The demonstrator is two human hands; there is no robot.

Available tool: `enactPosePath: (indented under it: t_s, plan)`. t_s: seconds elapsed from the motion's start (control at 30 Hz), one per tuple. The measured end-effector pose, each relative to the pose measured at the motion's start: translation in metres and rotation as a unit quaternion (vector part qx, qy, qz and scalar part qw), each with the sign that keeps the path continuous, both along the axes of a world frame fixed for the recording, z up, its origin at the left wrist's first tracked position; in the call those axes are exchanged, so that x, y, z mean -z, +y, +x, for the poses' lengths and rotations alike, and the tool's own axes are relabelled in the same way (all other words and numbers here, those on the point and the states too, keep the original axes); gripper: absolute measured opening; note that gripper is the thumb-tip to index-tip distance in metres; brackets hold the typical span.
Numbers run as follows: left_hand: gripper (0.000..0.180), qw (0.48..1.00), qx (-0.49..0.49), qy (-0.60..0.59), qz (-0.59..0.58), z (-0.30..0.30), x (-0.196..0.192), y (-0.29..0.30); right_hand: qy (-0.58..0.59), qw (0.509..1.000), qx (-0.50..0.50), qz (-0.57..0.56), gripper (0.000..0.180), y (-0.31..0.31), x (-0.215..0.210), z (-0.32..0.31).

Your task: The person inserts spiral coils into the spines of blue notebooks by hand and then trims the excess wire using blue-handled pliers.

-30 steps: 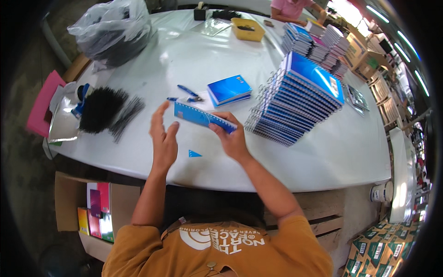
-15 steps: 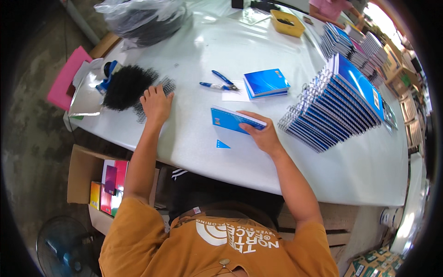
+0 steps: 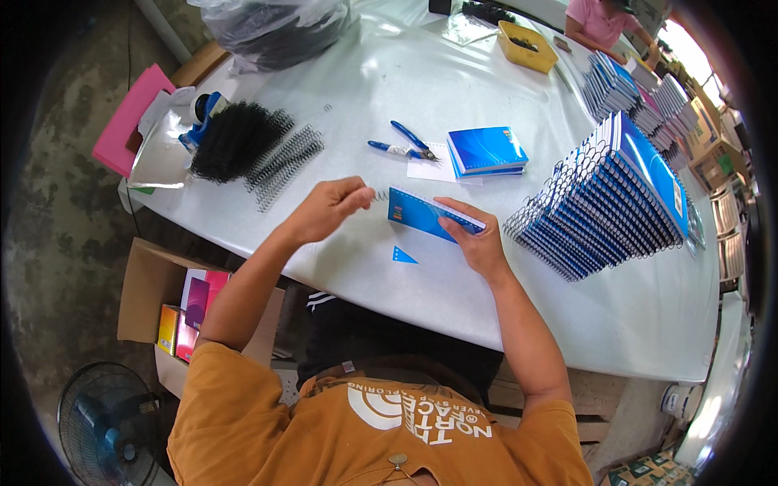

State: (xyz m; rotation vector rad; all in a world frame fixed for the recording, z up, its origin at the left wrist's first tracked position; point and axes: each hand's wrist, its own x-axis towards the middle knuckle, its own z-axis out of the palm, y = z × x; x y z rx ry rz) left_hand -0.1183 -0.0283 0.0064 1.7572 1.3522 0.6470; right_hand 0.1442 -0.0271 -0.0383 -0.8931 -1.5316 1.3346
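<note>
My right hand (image 3: 480, 240) grips a blue notebook (image 3: 421, 215) on its edge, its punched side up. Close to the notebook's left end, my left hand (image 3: 332, 209) is closed in a pinch on a thin dark spiral binding coil (image 3: 381, 196), whose free end points at the row of holes. A small blue triangular piece (image 3: 403, 255) with holes lies in front of the notebook. Behind my left hand is a pile of loose black coils (image 3: 243, 139), some spread out at its right side.
Blue-handled pliers (image 3: 397, 149) lie beside a short stack of blue notebooks (image 3: 488, 151). A tall stack of coil-bound notebooks (image 3: 608, 202) rises at the right. A yellow tray (image 3: 527, 49) and a plastic bag (image 3: 271, 32) stand farther back. Another person (image 3: 604, 24) sits at the far right.
My left hand has left the coil pile and moved right to the notebook, bringing a coil with it. My right hand still holds the notebook.
</note>
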Motion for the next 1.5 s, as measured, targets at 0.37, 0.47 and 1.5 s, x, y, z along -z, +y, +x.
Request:
enactPosePath:
  t_s: [0.37,0.47,1.5]
  plan:
    - [0.029,0.982,-0.068,-0.131,-0.114,0.017,-0.014,0.009,-0.015,1.0,-0.014,0.019,0.028,0.0,0.004,0.003]
    - [0.014,0.989,0.009,-0.017,0.149,0.013,-0.018,0.01,0.0,0.999,-0.015,0.032,0.027,-0.001,0.003,0.001]
    - [0.102,0.82,0.121,0.265,0.493,0.065,0.08,-0.096,-0.011,0.976,-0.019,0.217,0.052,-0.043,0.006,-0.016]
